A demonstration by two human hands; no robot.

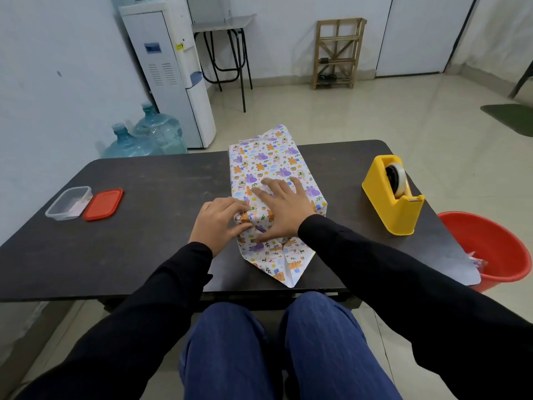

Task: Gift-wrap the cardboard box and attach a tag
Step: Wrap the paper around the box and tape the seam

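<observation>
Gift-wrapped box (274,168) lies mid-desk (144,226), left hand (219,223) pinching its near-end paper (277,255) with curled fingers, right hand (285,209) pressing on top, fingers straight.

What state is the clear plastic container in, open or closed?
Open. The clear container has no lid on it; its red lid lies flat beside it on the table.

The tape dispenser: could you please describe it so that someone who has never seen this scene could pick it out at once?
Start at the dark table, with the wrapped box in its middle. Go to the table's right side, near the red bucket on the floor; the tape dispenser stands there alone. It is the only yellow thing, a chunky block holding a tape roll.
</observation>
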